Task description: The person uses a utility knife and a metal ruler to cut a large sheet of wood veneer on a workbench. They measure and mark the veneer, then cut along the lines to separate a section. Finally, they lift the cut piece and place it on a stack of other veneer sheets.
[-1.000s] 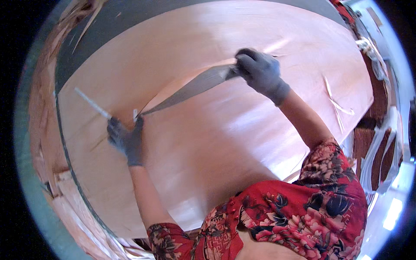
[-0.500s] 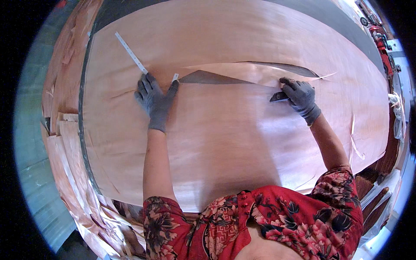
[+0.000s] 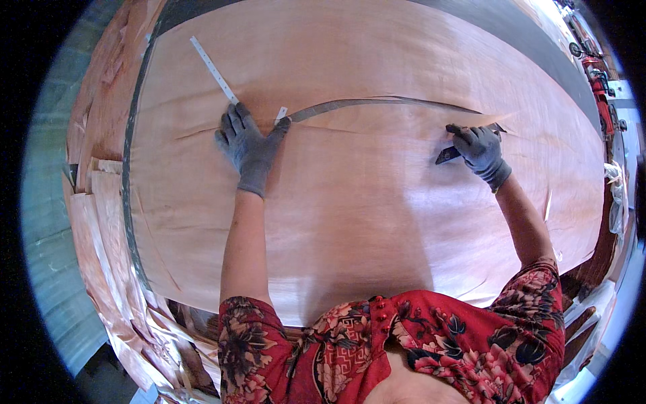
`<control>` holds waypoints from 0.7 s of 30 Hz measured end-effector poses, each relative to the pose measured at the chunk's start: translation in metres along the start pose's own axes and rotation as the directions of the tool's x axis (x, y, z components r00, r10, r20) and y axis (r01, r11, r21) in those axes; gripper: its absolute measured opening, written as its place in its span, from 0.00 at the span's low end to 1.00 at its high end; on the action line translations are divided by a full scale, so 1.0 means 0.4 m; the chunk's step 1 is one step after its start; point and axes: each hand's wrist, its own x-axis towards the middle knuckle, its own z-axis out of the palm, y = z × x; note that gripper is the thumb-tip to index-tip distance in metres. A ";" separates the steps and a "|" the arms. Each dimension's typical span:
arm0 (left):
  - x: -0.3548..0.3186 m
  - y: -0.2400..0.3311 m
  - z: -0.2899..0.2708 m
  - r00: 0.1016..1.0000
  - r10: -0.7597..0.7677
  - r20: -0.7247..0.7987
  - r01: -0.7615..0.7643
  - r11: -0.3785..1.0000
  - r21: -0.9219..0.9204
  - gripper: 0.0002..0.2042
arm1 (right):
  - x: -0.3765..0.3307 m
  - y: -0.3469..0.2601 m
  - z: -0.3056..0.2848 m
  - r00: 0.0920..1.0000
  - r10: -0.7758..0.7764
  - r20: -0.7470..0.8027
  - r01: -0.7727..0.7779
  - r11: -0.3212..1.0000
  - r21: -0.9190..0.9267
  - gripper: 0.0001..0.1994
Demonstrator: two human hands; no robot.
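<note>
A wide, thin sheet of tan wood veneer (image 3: 350, 202) spreads out in front of me, with a long curved dark gap (image 3: 383, 101) across it. My left hand (image 3: 249, 145), in a grey glove, lies on the sheet with its fingers spread. A white perforated tape strip (image 3: 214, 71) runs up and left from its fingertips; a short white tape piece (image 3: 282, 113) stands by the thumb. My right hand (image 3: 479, 153), also gloved, is closed round a dark utility knife (image 3: 447, 155). Beside its fingers, a pointed veneer flap (image 3: 494, 123) meets the gap's right end.
Ragged veneer scraps (image 3: 111, 249) are heaped along the left side. A dark grey surface (image 3: 511, 40) borders the sheet's far edge. Clear plastic wrapping (image 3: 592, 316) hangs at the lower right, and a red machine (image 3: 601, 94) stands at the far right.
The dark triangular opening right of my left hand has been covered as the loose veneer shifted toward me, leaving a narrow arc. Both hands appear slightly farther right.
</note>
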 end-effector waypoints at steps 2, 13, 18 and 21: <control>-0.003 -0.002 0.002 1.000 -0.005 -0.017 0.005 1.000 0.011 0.49 | 0.020 -0.002 -0.011 0.999 -0.019 0.051 0.020 0.999 -0.025 0.04; -0.005 -0.006 -0.002 0.998 0.033 -0.051 -0.034 0.999 -0.016 0.45 | 0.028 -0.026 0.008 0.999 -0.030 0.033 0.030 1.000 0.002 0.04; 0.004 -0.028 0.037 1.000 -0.020 0.008 0.020 0.999 -0.039 0.46 | 0.050 -0.026 -0.011 0.998 -0.047 0.030 0.047 0.999 -0.009 0.04; 0.007 -0.020 0.030 0.999 -0.034 0.034 0.035 0.998 -0.045 0.49 | 0.059 -0.027 -0.019 0.998 -0.048 0.032 0.048 0.999 -0.004 0.04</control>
